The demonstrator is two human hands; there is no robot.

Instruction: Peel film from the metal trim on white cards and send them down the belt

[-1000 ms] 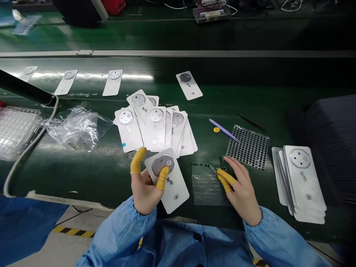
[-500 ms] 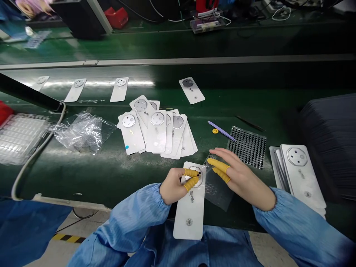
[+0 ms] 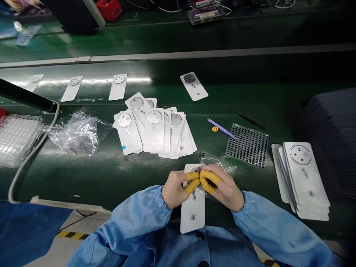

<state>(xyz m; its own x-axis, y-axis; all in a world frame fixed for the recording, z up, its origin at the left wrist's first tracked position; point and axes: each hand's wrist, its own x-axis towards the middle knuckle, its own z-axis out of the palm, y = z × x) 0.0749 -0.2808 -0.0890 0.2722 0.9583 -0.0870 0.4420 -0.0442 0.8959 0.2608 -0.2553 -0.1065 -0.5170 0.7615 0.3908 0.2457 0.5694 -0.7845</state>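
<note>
A white phone back panel [image 3: 193, 218], with a round camera plate at its far end, lies in front of me at the bench edge. My left hand [image 3: 180, 187], with yellow finger cots on thumb and forefinger, pinches a tiny black part over the camera plate. Fingertip to fingertip with it, my right hand [image 3: 221, 185] is closed in a pinch too, also in yellow cots; what it holds is hidden. A clear plastic bag [image 3: 219, 163] lies partly under the right hand. Beyond it is a sheet of black dots [image 3: 247, 145], with purple tweezers [image 3: 221, 128] touching its edge.
A fanned pile of white panels [image 3: 154, 135] lies left of centre, a stack of panels [image 3: 308, 178] at right. Single panels [image 3: 194, 86] lie along the back. Crumpled plastic film [image 3: 79, 133], a yellow disc [image 3: 215, 129], dark tweezers [image 3: 251, 120] and dark stacked trays [image 3: 333, 137] surround the work.
My right hand has moved left from beside the panel and closed against my left fingertips. The left hand stays in its pinch over the panel. The view has shifted slightly.
</note>
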